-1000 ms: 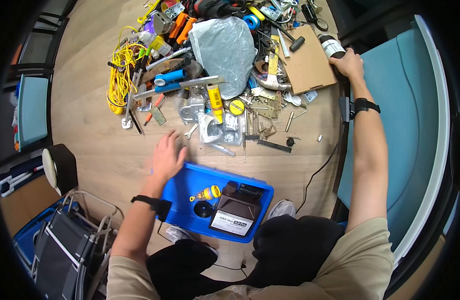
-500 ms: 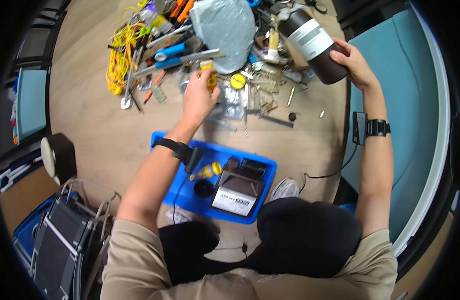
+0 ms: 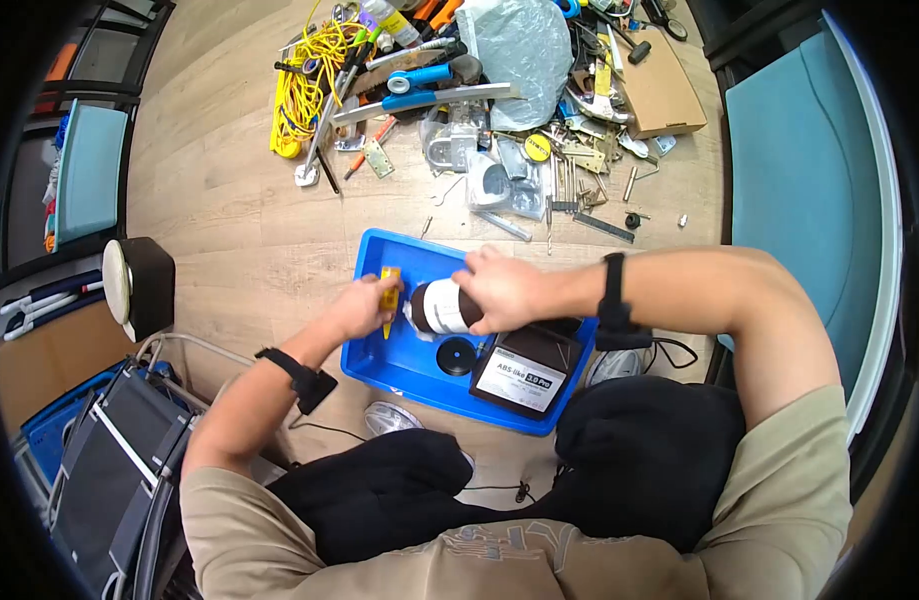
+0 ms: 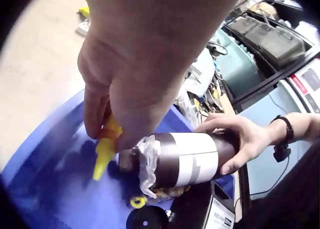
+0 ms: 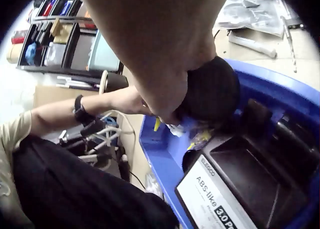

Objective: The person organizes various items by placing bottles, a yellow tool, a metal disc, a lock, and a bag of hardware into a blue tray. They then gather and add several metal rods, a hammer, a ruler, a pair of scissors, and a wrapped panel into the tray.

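Observation:
My left hand (image 3: 359, 306) pinches a small yellow squeeze bottle (image 4: 107, 151), its tapered nozzle pointing down over the left end of a blue tray (image 3: 367, 365). From the right, my right hand (image 3: 507, 290) grips a dark brown bottle (image 3: 442, 306) with a white label. That bottle lies on its side above the tray, its cap end towards my left hand, with crumpled clear plastic (image 4: 149, 161) round its shoulder. Below it sit a black disc (image 3: 456, 356) and a brown jug (image 3: 524, 376) labelled "ABS-like 3.0 Pro". A yellow-ended item (image 4: 138, 202) is partly hidden under the brown bottle.
Beyond the tray spreads a pile of tools and hardware, with yellow cord (image 3: 314, 85), a grey plastic bag (image 3: 514, 65) and a cardboard box (image 3: 664, 90). A light-blue bin (image 3: 819, 160) stands at right, a folded chair (image 3: 119, 480) at left. My shoes flank the tray's near side.
My left hand has taken the yellow squeeze bottle from the pile and carried it back over the tray. My right hand has brought the brown bottle from the far right to the tray, turning it sideways.

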{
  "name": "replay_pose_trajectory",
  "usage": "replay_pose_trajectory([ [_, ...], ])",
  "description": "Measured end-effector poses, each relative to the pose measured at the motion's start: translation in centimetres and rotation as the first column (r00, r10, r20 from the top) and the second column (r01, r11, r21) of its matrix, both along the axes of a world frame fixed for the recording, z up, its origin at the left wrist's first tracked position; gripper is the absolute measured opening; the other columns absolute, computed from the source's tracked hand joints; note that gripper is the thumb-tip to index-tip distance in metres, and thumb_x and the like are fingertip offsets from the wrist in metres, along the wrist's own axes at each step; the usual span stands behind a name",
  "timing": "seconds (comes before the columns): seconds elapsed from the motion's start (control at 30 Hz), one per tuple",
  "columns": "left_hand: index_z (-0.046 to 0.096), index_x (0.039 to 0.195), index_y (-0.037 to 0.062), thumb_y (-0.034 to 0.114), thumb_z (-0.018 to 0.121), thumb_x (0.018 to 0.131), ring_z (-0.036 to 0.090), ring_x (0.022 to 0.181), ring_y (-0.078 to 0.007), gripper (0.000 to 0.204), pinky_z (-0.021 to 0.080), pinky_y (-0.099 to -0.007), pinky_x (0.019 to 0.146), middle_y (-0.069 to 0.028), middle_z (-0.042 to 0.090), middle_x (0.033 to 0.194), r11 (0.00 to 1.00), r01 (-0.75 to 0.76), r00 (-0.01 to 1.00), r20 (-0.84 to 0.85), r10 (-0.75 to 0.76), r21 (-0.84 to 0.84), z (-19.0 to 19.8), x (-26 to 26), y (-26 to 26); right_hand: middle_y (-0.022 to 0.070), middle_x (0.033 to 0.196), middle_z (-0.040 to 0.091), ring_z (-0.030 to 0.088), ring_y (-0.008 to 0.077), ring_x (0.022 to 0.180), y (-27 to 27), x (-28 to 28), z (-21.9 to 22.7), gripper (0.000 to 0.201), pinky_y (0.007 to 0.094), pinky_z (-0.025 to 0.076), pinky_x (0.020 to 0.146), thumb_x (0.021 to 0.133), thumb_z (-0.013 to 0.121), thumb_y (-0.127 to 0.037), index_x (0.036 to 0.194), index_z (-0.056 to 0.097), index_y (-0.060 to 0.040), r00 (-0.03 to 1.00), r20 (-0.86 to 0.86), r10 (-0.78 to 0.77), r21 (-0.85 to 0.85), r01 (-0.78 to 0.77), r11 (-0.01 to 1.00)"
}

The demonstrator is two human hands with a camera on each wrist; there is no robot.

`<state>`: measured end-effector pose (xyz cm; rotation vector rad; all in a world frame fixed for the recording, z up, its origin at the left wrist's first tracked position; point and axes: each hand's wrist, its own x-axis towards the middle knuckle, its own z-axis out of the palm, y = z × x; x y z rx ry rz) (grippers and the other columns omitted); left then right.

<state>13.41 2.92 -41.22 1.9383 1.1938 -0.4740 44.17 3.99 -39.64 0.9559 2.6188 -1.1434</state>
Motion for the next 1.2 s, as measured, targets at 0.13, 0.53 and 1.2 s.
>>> replay_pose_trajectory([
  [0.13, 0.061, 0.125, 0.0153, 0.015, 0.084, 0.079, 0.069, 0.104, -0.0449, 0.052, 0.057, -0.0498, 0.091, -0.0231, 0.069, 0.113, 0.994, 0.047, 0.995, -0.085, -0.056, -0.103, -2.0, -1.6, -2.4, 0.0223, 0.126, 0.057, 0.053, 0.038, 0.117, -1.2, -1.1, -1.0, 0.07, 0.0453, 0.052, 0.098, 0.078, 0.084, -0.038, 0.132, 0.059, 0.0008, 0.986, -0.07, 0.154, 0.173, -0.14, 0.975],
  [0.53, 0.076, 0.1, 0.0111, 0.031, 0.065, 0.093, 0.072, 0.1, -0.0368, 0.024, 0.058, -0.0476, 0.09, -0.0152, 0.076, 0.1, 0.99, 0.143, 0.947, -0.29, -0.137, -0.001, 2.0, 4.0, 5.2, 0.0287, 0.165, 0.021, 0.042, 0.0547, 0.139, 6.7, 5.0, -3.2, 0.094, 0.0676, 0.052, 0.099, 0.091, 0.072, -0.056, 0.163, 0.025, -0.019, 0.871, 0.235, -0.432, 0.33, 0.346, 0.878],
  [1.2, 0.053, 0.132, 0.0124, 0.036, 0.076, 0.09, 0.068, 0.107, -0.044, 0.054, 0.058, -0.0535, 0.087, -0.0227, 0.062, 0.122, 0.917, -0.204, 0.938, -0.199, 0.283, 0.344, -3.6, 13.0, 9.0, 0.024, 0.133, 0.05, 0.063, 0.051, 0.114, 9.6, 6.3, -8.2, 0.057, 0.0491, 0.063, 0.077, 0.091, 0.065, -0.017, 0.145, 0.045, -0.0152, 0.933, 0.15, -0.328, 0.414, 0.242, 0.877],
])
